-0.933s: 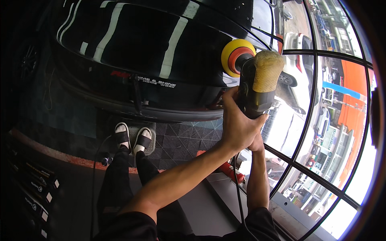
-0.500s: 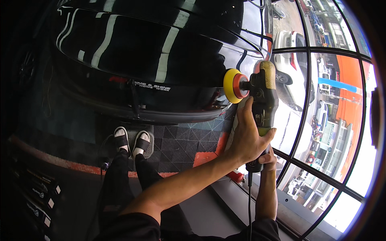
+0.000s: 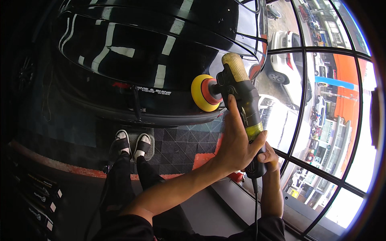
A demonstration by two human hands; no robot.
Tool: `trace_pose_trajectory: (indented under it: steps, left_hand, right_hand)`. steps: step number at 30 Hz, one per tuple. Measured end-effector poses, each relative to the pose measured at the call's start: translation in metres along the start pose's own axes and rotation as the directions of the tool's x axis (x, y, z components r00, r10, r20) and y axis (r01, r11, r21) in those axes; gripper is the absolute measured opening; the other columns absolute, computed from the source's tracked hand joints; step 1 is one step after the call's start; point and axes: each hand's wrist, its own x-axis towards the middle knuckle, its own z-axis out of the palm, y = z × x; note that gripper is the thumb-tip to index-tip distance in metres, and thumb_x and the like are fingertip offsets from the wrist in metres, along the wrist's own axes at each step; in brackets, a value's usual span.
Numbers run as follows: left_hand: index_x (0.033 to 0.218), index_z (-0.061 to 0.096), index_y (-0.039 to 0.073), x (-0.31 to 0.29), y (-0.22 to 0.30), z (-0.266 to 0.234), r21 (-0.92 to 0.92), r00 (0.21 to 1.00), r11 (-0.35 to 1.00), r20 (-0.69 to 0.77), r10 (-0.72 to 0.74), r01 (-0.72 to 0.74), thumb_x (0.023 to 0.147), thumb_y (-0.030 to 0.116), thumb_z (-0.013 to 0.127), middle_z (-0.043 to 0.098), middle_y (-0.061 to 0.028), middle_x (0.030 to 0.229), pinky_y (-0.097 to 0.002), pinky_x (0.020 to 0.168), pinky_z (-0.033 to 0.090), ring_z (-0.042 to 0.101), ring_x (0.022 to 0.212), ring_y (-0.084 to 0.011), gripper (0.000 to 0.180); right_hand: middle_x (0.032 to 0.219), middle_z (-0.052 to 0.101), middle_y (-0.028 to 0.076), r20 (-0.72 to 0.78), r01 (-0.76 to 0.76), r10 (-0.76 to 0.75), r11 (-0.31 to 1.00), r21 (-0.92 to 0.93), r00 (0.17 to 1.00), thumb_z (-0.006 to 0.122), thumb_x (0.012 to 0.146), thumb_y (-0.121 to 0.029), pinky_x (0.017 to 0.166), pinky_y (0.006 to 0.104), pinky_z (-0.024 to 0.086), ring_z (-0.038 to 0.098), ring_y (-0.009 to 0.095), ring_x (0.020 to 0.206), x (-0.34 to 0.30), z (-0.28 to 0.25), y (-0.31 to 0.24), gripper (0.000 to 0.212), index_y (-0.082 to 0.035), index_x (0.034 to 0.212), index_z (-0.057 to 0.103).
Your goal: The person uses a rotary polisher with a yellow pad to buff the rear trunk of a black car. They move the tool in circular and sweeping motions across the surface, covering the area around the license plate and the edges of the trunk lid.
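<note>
Here, left hand [image 3: 235, 142] and right hand [image 3: 271, 158] clasp the polisher [image 3: 246, 100]; white lettering [image 3: 155, 90] marks the black car [image 3: 128, 68].

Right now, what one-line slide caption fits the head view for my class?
Left hand and right hand grip a polisher, its yellow pad by the corner of a glossy black car.

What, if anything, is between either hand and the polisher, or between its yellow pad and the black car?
Nothing visible. Left hand and right hand are both on the polisher. The yellow pad faces the rear of the black car with nothing seen between; contact is unclear. The cord hangs from the opposite end.
</note>
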Motion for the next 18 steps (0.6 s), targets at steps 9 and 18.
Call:
trace_pose_trajectory:
  steps: [9,18]
  left_hand:
    - [0.160,-0.022,-0.004,0.026,-0.008,0.025,-0.162,0.987,0.976,0.092,-0.132,0.145,0.098,0.030,0.068,0.023,-0.0418,0.146,-0.0564,0.115,0.035,0.040,0.135,-0.0523,0.115]
    - [0.159,-0.023,-0.004,0.012,0.005,0.005,-0.068,0.997,0.995,-0.019,-0.075,0.074,0.096,0.024,0.069,0.018,-0.0388,0.156,-0.0535,0.120,0.030,0.037,0.143,-0.0477,0.115]
  right_hand:
    - [0.084,0.068,0.028,-0.059,0.048,-0.040,0.989,0.140,0.997,0.079,0.075,-0.035,0.048,0.0434,0.061,0.069,0.037,0.054,-0.002,-0.016,-0.004,0.080,0.015,0.129,0.048]
    - [0.099,0.070,0.023,-0.042,-0.039,0.042,0.997,0.071,0.998,0.080,0.071,-0.037,0.069,0.0373,0.063,0.074,0.031,0.077,-0.001,-0.021,0.005,0.090,0.016,0.137,0.047]
